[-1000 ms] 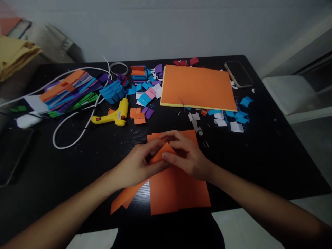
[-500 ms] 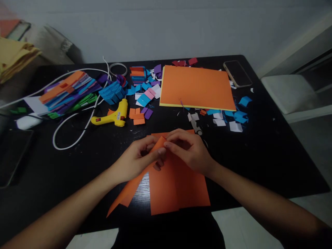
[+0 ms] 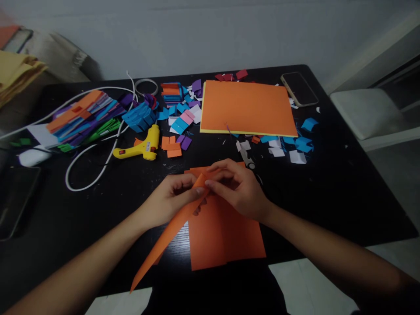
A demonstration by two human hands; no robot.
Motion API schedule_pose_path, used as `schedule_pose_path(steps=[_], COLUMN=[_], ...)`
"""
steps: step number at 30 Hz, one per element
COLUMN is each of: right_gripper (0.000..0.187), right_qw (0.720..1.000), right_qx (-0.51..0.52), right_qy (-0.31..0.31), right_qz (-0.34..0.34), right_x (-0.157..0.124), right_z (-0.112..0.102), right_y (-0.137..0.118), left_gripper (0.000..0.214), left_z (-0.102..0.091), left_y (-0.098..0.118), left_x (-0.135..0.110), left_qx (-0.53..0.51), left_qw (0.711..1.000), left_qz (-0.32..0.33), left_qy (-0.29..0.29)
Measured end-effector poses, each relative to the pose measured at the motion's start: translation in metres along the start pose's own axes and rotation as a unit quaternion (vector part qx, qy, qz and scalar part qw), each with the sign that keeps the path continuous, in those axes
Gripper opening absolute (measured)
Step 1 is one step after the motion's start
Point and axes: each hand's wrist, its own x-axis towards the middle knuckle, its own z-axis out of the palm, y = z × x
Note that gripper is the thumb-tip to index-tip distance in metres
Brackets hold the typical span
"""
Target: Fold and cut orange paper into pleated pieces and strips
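A long folded strip of orange paper (image 3: 170, 234) slants from between my hands down toward the table's front edge. My left hand (image 3: 167, 197) grips its upper end, thumb on top and fingers underneath. The thumb and fingers of my right hand (image 3: 238, 188) pinch the same strip near its top corner. Beneath both hands lie orange paper sheets (image 3: 226, 238), overlapping and flat on the black table (image 3: 328, 197). A pair of scissors (image 3: 247, 158) rests just beyond my right hand, partly hidden.
A yellow glue gun (image 3: 141, 148) lies to the left beside a looped white cable (image 3: 67, 177). Behind it are bundled paper strips (image 3: 85, 116) and folded paper pieces (image 3: 139, 117). Stacked orange and yellow sheets (image 3: 249, 107) lie at the back, near a phone (image 3: 299, 89).
The orange strip has turned a little in my hands, and its lower end now hangs further down. Both hands keep their hold, with the right fingers shifted slightly left.
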Motion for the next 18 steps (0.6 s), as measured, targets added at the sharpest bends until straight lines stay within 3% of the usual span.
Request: schedule_pose_path(steps=[8,18], right_gripper=[0.015,0.019], right_qw=[0.999,0.999], right_qx=[0.024,0.024], right_qy=[-0.005,-0.002], right_qz=[0.02,-0.02], right_x=[-0.0024,-0.0021], right_z=[0.0023,0.0013], right_y=[-0.0007,0.0018], left_gripper=[0.027,0.033], left_z=[0.0068,0.003], left_y=[0.0075,0.0059], left_x=[0.0017,0.0006], left_qx=[0.054,-0.037], left_qw=[0.995,0.996], left_qz=[0.051,0.003], left_qy=[0.061,0.082])
